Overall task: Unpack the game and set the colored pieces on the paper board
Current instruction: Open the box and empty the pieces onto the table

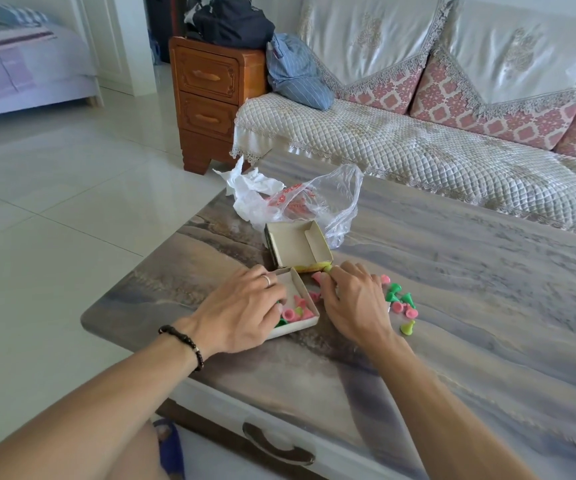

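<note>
Marbled grey table (pixel 452 271) carries the game: your left hand (pixel 241 306) rests, fingers loosely curled, in the shallow cardboard tray (pixel 305 322) of pink and green plastic cones (pixel 295 311); your right hand (pixel 355 303) pinches a pink cone (pixel 317 278) at its 11 o'clock, scattered cones (pixel 402 301) lie at 3. No paper board is visible.

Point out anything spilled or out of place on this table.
Pink and green game pieces lie scattered loose on the table right of the right hand, several tipped over, outside the box tray. No paper board is visible.
</note>
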{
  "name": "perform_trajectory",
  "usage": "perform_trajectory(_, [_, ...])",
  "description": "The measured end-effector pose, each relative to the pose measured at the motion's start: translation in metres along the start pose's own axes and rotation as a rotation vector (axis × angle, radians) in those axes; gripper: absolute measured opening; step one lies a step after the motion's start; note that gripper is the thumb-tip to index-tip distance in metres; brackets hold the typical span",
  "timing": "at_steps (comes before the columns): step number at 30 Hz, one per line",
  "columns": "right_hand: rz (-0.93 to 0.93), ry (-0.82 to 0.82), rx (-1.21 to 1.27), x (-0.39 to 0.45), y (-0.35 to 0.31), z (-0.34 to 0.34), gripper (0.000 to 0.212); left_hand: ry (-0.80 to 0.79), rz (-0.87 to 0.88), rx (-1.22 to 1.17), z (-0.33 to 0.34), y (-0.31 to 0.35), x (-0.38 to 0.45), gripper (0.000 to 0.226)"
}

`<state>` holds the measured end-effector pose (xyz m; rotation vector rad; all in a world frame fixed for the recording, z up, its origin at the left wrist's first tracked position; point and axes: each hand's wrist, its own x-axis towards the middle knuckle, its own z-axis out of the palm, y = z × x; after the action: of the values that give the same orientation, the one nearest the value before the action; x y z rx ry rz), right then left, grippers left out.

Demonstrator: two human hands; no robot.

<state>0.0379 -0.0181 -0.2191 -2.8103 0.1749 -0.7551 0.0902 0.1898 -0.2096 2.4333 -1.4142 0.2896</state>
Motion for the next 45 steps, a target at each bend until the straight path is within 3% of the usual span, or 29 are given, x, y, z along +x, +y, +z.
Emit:
perform_trajectory(5, [-0.145, 0.03, 0.103, -0.007, -0.025, -0.008, 0.026, -0.028, -0.02, -0.044, -0.004, 0.0, 0.0, 0.019])
perform_trajectory(8, [-0.197, -0.015, 0.115, -0.011, -0.033, -0.006, 0.026, -0.015, -0.128, -0.116, -0.004, -0.001, 0.002, 0.024])
perform_trajectory(11, [-0.167, -0.023, 0.148, -0.013, -0.028, -0.004, 0.026, -0.022, -0.245, -0.211, -0.003, -0.004, 0.016, 0.034])
perform_trajectory(15, [-0.14, 0.03, 0.169, -0.019, -0.019, -0.009, 0.023, -0.03, -0.261, -0.233, 0.0, -0.007, 0.033, 0.044])
perform_trajectory(23, [0.007, 0.116, 0.147, -0.024, 0.016, -0.025, 0.024, 0.197, -0.197, -0.21, -0.009, 0.018, 0.071, 0.055])
perform_trajectory(30, [0.113, 0.085, 0.046, -0.049, 0.053, -0.037, 0.025, -0.015, -0.076, 0.026, 0.031, 0.064, 0.11, 0.043])
perform_trajectory(36, [0.119, 0.09, 0.067, -0.053, 0.063, -0.037, 0.023, -0.106, -0.031, -0.022, 0.027, 0.059, 0.099, 0.024])
perform_trajectory(40, [0.108, 0.101, 0.073, -0.05, 0.051, -0.031, 0.011, -0.058, -0.057, -0.147, 0.012, 0.046, 0.079, 0.039])
perform_trajectory(45, [0.018, 0.097, 0.062, -0.036, 0.024, -0.023, 0.018, 0.101, -0.15, -0.162, -0.006, 0.019, 0.025, 0.058])
